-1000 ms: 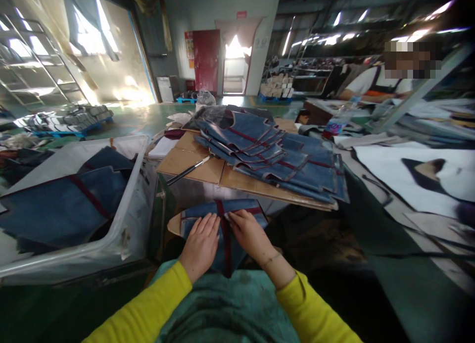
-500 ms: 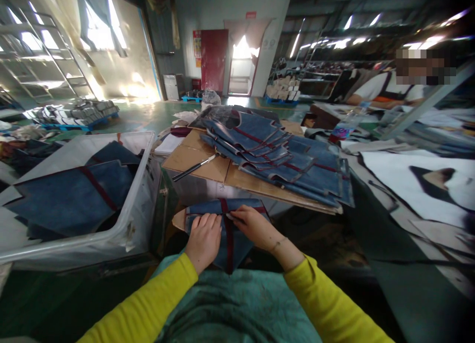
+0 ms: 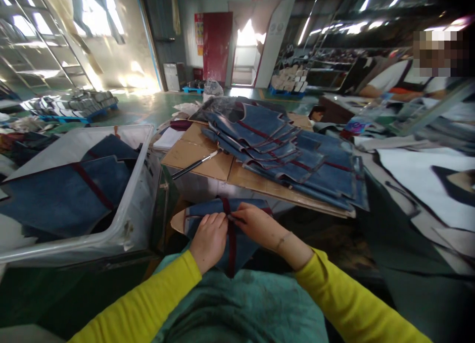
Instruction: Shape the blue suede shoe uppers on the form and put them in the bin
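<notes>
Blue material point(image 3: 245, 248) is lying under my left hand point(image 3: 210, 240), grip unclear — my right hand point(image 3: 257, 224) is pinching it at the red strip point(image 3: 232, 245); seemingly I'm folding, needing even pressure next.

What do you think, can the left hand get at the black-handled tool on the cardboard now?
Probably yes: the black-handled tool lies ahead, partly jutting past the cardboard, and nothing seems to cover it. The left hand touches the blue piece, though, and would likely have to leave it first.

Left hand point(image 3: 209, 240) just beside right hand point(image 3: 257, 225)
</notes>
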